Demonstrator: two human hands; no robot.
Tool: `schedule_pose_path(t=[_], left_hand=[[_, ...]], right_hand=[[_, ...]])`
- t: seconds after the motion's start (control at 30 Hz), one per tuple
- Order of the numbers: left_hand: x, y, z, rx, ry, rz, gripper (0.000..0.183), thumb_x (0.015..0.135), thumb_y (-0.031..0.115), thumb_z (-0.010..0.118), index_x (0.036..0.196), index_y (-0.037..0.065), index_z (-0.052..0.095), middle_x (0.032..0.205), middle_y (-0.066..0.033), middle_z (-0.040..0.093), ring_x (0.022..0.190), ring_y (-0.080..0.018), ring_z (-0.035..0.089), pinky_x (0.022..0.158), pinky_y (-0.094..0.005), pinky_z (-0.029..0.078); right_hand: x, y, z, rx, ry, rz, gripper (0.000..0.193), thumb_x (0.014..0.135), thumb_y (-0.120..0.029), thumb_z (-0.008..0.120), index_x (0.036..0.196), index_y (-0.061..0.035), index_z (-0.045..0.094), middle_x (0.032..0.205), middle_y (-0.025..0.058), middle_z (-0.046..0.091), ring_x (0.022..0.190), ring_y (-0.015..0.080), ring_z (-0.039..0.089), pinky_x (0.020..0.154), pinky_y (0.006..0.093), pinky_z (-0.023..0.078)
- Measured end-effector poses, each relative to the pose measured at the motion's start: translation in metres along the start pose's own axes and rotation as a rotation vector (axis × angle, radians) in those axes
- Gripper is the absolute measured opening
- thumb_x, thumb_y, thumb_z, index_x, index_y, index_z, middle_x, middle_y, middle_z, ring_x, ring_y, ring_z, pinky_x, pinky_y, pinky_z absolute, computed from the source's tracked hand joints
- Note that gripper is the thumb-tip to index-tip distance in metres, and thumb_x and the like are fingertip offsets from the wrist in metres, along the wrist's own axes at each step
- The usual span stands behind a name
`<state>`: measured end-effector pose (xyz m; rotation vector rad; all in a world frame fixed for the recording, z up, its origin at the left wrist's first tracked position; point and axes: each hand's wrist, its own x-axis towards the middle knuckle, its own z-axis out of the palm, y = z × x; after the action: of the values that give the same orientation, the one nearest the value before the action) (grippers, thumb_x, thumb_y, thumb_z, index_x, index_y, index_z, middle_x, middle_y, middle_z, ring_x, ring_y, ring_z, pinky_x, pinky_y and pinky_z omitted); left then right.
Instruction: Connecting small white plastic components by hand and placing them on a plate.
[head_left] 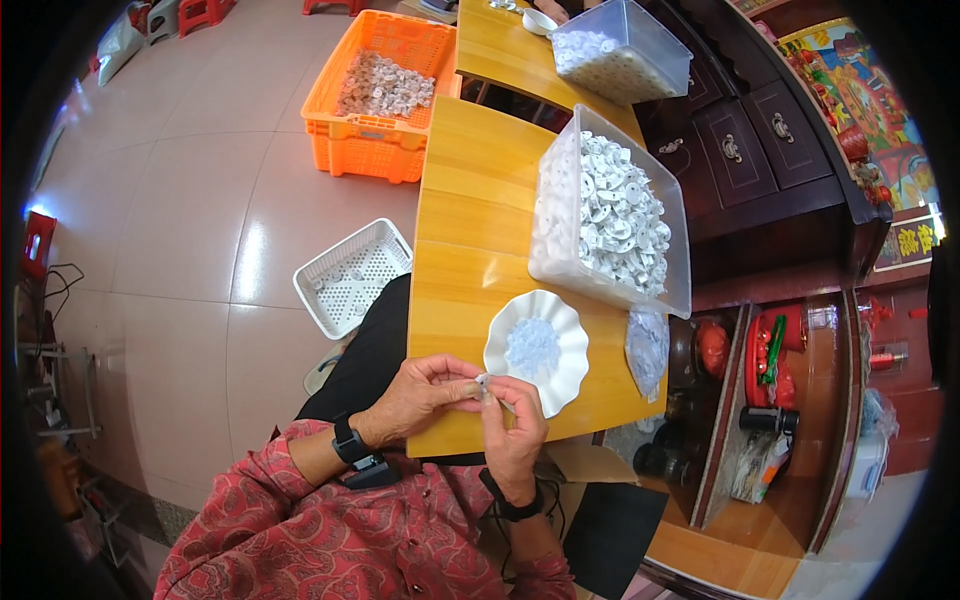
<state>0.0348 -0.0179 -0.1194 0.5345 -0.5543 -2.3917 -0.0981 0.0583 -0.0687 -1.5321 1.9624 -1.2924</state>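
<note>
One small whitish piece (pixel 484 380), its exact shape too small to tell, is being pinched between the fingertips of two bare hands, just above the near edge of one yellow-brown wooden table (pixel 465 240). It is being gripped from one side by the thumb and forefinger of the left hand (pixel 430 393) and from the other by those of the right hand (pixel 513 425), the two sets of fingertips being brought together. One black band is being worn on each wrist, two in all. Just beyond the fingers, one white scalloped bowl (pixel 573 366) is being supported by the table, and in it one pile of small pale-blue pieces (pixel 533 346) is being held, too many and too fine to be counted. Farther along, one rectangular translucent plastic bin (pixel 612 290) is being loaded down by many white rounded parts (pixel 622 220), likewise beyond counting, and one clear plastic bag (pixel 647 350) is being kept near its closer end. One more translucent plastic bin (pixel 655 70), with white pieces inside, is being borne by a second yellow-brown table (pixel 500 50). Left of the tables, two containers are being supported by the tiled floor (pixel 180 210): one white perforated plastic basket (pixel 330 242) and one orange plastic crate (pixel 365 150), in which many clear and whitish pieces (pixel 385 85) are being held.
</note>
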Motion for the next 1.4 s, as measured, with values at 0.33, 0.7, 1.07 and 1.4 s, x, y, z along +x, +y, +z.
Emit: schedule_pose_path(t=[0.33, 0.7, 1.07, 1.4], left_hand=[[0.001, 0.006, 0.003, 0.002, 0.012, -0.01, 0.019, 0.092, 0.0, 0.063, 0.108, -0.007, 0.062, 0.107, -0.0153, 0.066, 0.098, -0.0222, 0.066, 0.088, -0.0361, 0.059], [0.007, 0.044, -0.019, 0.067, 0.191, 0.168, 0.018, 0.093, 0.008, 0.063, 0.109, -0.001, 0.063, 0.1, -0.0126, 0.068, 0.086, -0.0236, 0.07, 0.075, -0.0323, 0.061], [0.065, 0.041, -0.206, -0.046, 0.645, 0.241, 0.018, 0.091, 0.009, 0.066, 0.104, -0.002, 0.058, 0.093, -0.0104, 0.064, 0.078, -0.0214, 0.065, 0.073, -0.0346, 0.06], [0.059, 0.063, -0.15, 0.196, 0.675, 0.283, 0.03, 0.087, 0.013, 0.071, 0.109, -0.003, 0.058, 0.092, -0.0081, 0.063, 0.076, -0.0181, 0.065, 0.07, -0.0302, 0.059]], right_hand=[[0.002, 0.005, 0.001, 0.086, 0.002, 0.097, 0.006, 0.086, 0.0, 0.065, 0.091, 0.0022, 0.062, 0.098, 0.0136, 0.065, 0.09, 0.0259, 0.064, 0.08, 0.0341, 0.051], [0.036, -0.007, -0.01, -0.079, 0.015, -0.054, 0.009, 0.086, -0.002, 0.065, 0.094, 0.0009, 0.064, 0.096, 0.0143, 0.066, 0.09, 0.0299, 0.065, 0.078, 0.0362, 0.052], [0.152, 0.016, -0.058, -0.522, 0.267, -0.311, 0.013, 0.088, -0.009, 0.062, 0.099, -0.0036, 0.066, 0.097, 0.0098, 0.064, 0.094, 0.0283, 0.061, 0.082, 0.041, 0.042], [0.204, 0.035, -0.059, -0.566, 0.153, -0.2, 0.013, 0.085, -0.011, 0.065, 0.093, -0.0013, 0.068, 0.085, 0.0145, 0.065, 0.081, 0.0334, 0.063, 0.074, 0.0422, 0.048]])
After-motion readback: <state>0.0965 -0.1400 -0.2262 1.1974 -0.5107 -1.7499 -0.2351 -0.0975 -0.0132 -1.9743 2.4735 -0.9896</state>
